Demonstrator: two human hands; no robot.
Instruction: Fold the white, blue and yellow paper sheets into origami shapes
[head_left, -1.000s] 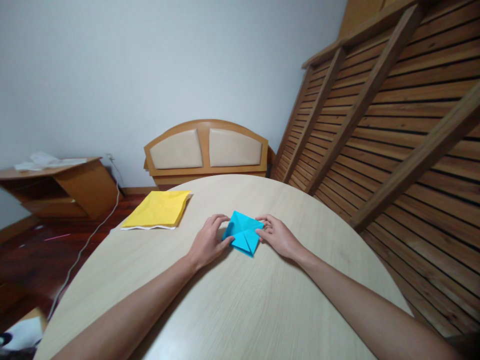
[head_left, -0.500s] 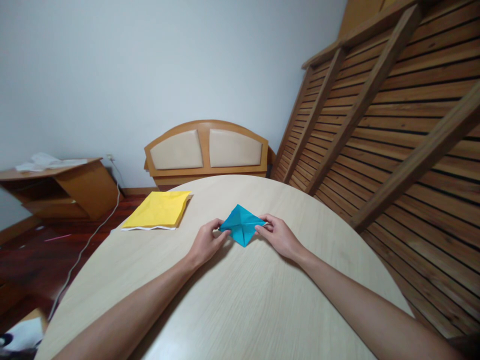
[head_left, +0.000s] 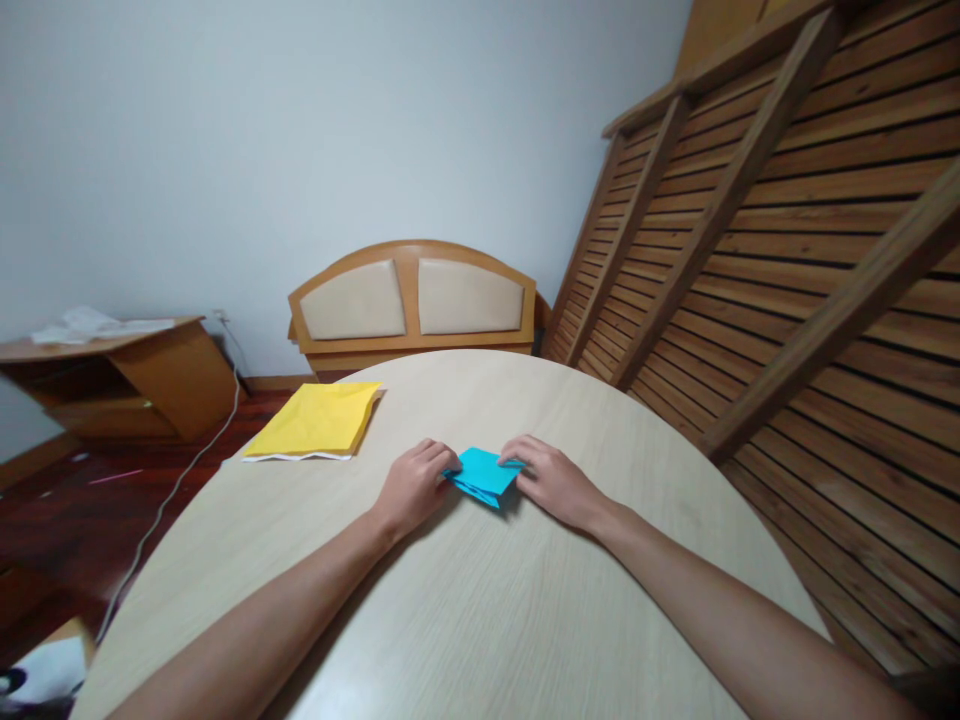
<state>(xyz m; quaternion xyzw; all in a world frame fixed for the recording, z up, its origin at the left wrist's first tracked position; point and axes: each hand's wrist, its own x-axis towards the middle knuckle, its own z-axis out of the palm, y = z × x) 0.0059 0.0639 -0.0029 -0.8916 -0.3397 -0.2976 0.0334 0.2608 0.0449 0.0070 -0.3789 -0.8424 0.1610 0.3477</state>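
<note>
A blue sheet of folded paper is between my hands over the middle of the round table. It is folded into a small square-like shape, with several layers showing along its near edge. My left hand pinches its left corner, fingers curled and thumb mostly hidden. On the opposite side my right hand grips the right corner, with fingers on top and thumb beneath.
A stack of yellow paper with a white sheet under it lies at the table's far left. Beyond the table stands a padded headboard. Wooden slats lean along the right. A cable crosses the floor left of the table.
The blue paper has gone from an upright, spread diamond with crossing creases to a flatter, tilted square with layers together. Both hands have turned with its corners, fingers now over the top.
</note>
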